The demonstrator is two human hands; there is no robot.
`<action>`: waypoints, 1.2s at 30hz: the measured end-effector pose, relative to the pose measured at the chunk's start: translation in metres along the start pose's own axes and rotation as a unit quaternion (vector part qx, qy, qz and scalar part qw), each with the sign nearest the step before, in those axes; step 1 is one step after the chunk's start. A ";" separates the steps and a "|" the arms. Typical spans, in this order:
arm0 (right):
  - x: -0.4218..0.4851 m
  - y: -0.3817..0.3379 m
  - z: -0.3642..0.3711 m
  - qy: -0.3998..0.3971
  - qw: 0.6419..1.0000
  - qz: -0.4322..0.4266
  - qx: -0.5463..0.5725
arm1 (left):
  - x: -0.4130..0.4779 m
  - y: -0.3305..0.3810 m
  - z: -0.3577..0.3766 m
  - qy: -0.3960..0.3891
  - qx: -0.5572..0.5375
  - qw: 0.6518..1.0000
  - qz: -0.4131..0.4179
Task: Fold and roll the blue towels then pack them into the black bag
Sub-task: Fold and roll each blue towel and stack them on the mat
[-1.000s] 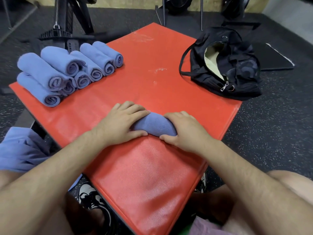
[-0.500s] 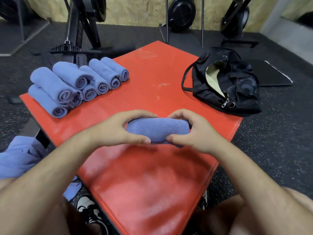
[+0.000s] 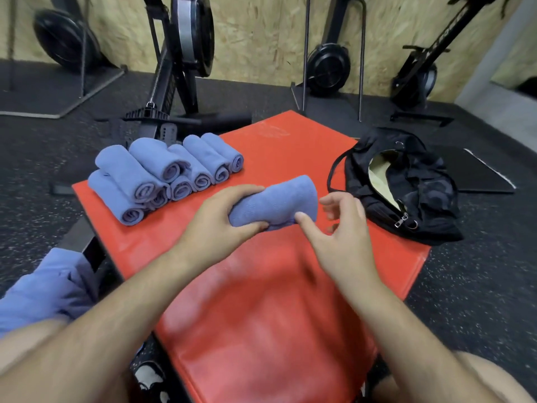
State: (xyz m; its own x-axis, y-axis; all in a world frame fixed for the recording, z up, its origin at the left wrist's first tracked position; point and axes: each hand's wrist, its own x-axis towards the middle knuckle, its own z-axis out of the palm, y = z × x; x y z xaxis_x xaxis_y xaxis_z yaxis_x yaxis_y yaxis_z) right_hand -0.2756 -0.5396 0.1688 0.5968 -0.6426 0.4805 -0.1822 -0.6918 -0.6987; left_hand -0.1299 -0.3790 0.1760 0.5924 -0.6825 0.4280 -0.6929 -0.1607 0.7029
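My left hand (image 3: 223, 216) grips a rolled blue towel (image 3: 279, 203) by its near end and holds it lifted above the red mat (image 3: 261, 301). Just to the right of the roll, my right hand (image 3: 343, 228) is off the towel with its fingers loosely spread; the thumb tip sits close to the roll's lower edge. Several rolled blue towels (image 3: 162, 175) lie stacked at the mat's far left corner. The black bag (image 3: 406, 187) lies unzipped on the mat's right corner, its pale lining showing.
A heap of unrolled blue towels (image 3: 46, 286) lies on the floor at the left, beside my knee. Rowing machines (image 3: 186, 53) and stands line the wooden back wall. A dark flat mat (image 3: 479, 175) lies on the floor behind the bag.
The roll went from pressed on the mat to lifted and swung with its far end toward the bag. My right hand has let go of it; my left hand keeps hold.
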 end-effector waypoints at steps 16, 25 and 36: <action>0.064 -0.072 0.059 -0.178 0.964 0.116 0.160 | 0.037 -0.003 -0.033 0.052 -0.395 0.896 -0.197; 0.121 -0.105 0.111 -0.258 0.952 0.090 0.139 | 0.070 -0.057 -0.071 0.059 -0.300 0.940 -0.151; 0.204 -0.095 0.228 -0.281 0.954 0.095 0.035 | 0.087 -0.143 -0.091 0.068 0.252 0.931 -0.254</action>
State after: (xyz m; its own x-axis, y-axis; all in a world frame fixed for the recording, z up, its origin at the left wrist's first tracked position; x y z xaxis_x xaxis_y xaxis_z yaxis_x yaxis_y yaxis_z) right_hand 0.0419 -0.5299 0.2129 0.8871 -0.4615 -0.0046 -0.2873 -0.5445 -0.7880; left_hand 0.0586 -0.3503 0.1646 0.9195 -0.3353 0.2054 -0.3931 -0.7761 0.4930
